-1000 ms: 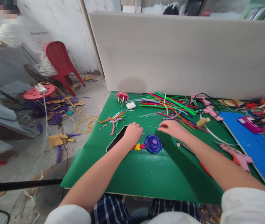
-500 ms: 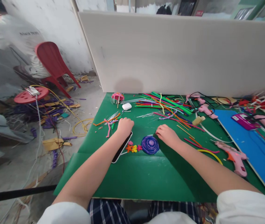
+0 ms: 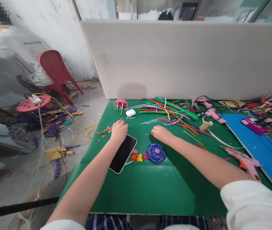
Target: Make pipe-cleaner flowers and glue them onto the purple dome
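Observation:
My left hand [image 3: 120, 130] is closed, fingers curled down over a small pile of thin wires and pipe cleaner pieces; what its fingertips hold is hidden. My right hand [image 3: 159, 133] pinches a thin pale wire [image 3: 147, 134] just above the green table. Below it lies a flat purple-blue spiral disc [image 3: 156, 153] of coiled pipe cleaner. To the disc's left sit small flowers, one orange [image 3: 134, 157], one yellow [image 3: 139, 157] and one pink [image 3: 144, 156]. A phone [image 3: 123, 155] with a dark screen lies under my left wrist.
Loose pipe cleaners [image 3: 171, 108] lie along the back, near a white case [image 3: 130, 112] and a pink jellyfish-like piece [image 3: 121, 103]. At right are a pink glue gun [image 3: 243, 161] and a blue board [image 3: 257, 147]. A white partition [image 3: 186, 60] stands behind; a person sits at far left.
My left hand has moved left onto the wire pile, uncovering more of the phone. My right hand has shifted left and slightly up, away from the spiral disc. The view has tilted slightly.

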Demonstrator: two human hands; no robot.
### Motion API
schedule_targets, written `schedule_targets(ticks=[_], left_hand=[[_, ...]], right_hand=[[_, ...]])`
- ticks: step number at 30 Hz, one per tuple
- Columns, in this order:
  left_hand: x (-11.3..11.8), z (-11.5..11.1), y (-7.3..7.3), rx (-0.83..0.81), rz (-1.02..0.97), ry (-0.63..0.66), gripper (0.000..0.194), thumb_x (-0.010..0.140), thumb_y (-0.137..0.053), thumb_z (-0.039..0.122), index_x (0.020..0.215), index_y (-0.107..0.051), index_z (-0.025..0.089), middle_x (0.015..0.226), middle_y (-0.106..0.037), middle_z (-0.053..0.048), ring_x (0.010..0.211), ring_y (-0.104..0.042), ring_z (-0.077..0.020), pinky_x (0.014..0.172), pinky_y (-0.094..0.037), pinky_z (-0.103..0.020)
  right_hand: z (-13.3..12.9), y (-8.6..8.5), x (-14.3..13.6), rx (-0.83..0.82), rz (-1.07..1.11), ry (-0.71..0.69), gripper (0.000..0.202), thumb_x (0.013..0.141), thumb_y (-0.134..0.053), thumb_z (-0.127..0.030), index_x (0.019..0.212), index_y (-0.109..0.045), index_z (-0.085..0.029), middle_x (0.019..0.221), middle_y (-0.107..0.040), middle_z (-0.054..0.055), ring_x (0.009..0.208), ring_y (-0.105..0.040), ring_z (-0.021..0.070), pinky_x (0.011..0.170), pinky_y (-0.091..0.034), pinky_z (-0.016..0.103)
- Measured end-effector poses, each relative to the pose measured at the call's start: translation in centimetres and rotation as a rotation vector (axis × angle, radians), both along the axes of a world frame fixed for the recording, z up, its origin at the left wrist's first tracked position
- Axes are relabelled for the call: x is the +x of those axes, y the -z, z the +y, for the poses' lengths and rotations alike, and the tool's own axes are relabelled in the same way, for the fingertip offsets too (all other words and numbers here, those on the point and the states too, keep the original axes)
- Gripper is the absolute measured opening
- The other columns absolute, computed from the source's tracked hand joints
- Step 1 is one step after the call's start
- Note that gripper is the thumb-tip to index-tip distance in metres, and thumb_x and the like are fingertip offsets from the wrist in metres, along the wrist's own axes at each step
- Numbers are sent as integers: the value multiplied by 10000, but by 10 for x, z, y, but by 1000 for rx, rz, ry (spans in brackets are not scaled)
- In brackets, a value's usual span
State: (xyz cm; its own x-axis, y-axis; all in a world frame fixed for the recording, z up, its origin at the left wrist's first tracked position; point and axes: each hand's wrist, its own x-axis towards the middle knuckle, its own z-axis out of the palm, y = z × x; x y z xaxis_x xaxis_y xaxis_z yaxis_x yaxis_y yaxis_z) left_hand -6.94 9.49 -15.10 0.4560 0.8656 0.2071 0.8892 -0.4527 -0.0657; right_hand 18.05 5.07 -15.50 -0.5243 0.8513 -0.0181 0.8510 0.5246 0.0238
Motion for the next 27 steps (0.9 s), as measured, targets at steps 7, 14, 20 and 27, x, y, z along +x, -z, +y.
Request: schedule_targets(ticks=[7,14,20,27], left_hand=[[5,2,-4,-2,-67,44,282,882,-383,249,976,-646,212,1062,-612,-75,1025,-491,-233,847,-385,-342],[-9,10,-10,-11,-62,-2,262,817,-414,156,906,-661,166,1017,-640,-105,985,-522,-252,807,-414,-359],[-10,20,-13,-38,-11,38,295,856,-402,243,975,-664,175,968,-643,-102,935,-534,-246,787,-414,-351],[48,37,-11,-116,75,265,212,818,-479,221,795,-685,178,860,-633,-106,896,-537,-239,715,-393,-332]], right_hand=[[36,4,-51,42,-46,-143,201,865,-399,-75,893,-597,-65,899,-581,149,883,-518,210,746,-414,307],[80,0,-119,75,17,-275,253,922,-371,-201,1026,-587,-121,1007,-601,117,930,-525,193,736,-418,283],[84,-22,-76,143,98,-110,304,936,-339,-239,1058,-601,-145,1050,-613,110,1019,-499,194,818,-391,289],[71,-13,40,82,-21,139,215,868,-472,-197,903,-679,-153,890,-661,87,881,-561,188,760,-406,280]])
